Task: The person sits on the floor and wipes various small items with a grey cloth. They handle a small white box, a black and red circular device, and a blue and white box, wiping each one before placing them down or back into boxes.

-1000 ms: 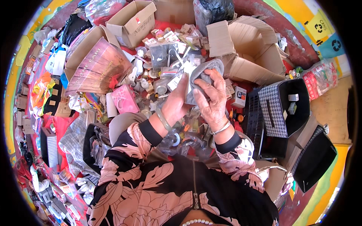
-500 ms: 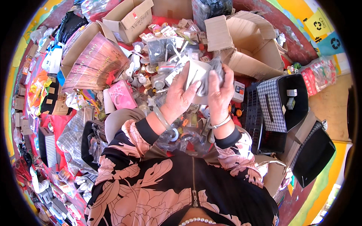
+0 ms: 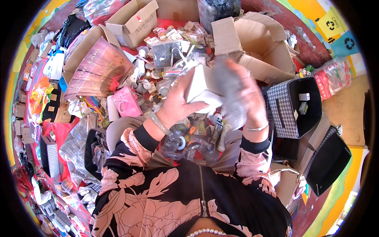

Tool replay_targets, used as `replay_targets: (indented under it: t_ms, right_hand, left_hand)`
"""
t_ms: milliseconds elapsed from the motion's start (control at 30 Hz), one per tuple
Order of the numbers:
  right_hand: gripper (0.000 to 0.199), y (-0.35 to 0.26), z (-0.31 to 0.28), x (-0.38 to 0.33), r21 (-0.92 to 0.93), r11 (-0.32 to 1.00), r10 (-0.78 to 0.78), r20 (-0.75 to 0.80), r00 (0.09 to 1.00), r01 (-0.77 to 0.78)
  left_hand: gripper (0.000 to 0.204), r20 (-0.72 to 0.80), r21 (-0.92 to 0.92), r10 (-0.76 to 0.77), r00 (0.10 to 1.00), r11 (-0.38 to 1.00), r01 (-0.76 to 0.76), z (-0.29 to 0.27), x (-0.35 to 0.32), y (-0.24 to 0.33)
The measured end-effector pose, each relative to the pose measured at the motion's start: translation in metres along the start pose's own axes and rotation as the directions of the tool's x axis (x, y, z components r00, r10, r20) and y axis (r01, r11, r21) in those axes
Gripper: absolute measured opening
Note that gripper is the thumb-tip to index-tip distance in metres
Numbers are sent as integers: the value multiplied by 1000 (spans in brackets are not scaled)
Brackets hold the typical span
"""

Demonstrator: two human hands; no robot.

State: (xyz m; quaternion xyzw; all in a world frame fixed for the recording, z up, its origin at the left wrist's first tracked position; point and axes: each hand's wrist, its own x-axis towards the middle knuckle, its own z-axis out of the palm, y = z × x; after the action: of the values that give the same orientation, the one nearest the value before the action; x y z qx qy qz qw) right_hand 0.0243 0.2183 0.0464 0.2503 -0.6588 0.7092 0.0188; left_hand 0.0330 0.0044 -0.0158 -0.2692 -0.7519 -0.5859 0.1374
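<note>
Above my lap, my left hand (image 3: 177, 98) grips a small white box (image 3: 200, 85), its thumb along the lower edge. At the box's right side my right hand (image 3: 250, 94) holds a grey cloth (image 3: 231, 94). Both hand and cloth are smeared by motion, so whether the cloth touches the box cannot be made out. Below them lies a loose heap of clear plastic pieces (image 3: 189, 144), with a white ring-shaped piece (image 3: 180, 143) among it.
Small boxes and knick-knacks (image 3: 173, 35) pile up beyond my hands. An open cardboard box (image 3: 256, 39) stands far right, another (image 3: 134, 23) far left. Nearer are a houndstooth bin (image 3: 282, 110) on the right, a pink box (image 3: 126, 100) and a pink paper bag (image 3: 100, 69) on the left.
My right hand has swung to the right with the grey cloth, which now hangs longer and uncovers more of the white box. My left hand has shifted slightly left and the box has tilted.
</note>
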Motion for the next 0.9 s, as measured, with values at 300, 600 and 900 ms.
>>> replay_targets:
  t_ms: [300,600,900]
  right_hand:
    - [60,2,7,1,-280,957,149,250,957,-77]
    - [27,50,6,5,-306,898,240,-261,935,-316]
    - [36,52,-19,19,616,779,371,-300,879,-118]
  left_hand:
    - [92,158,91,28,987,995,-43,-1,-9,3]
    - [90,210,-2,-105,972,994,108,7,-18,6]
    - [65,87,-786,-527,845,485,383,-9,-6,-3]
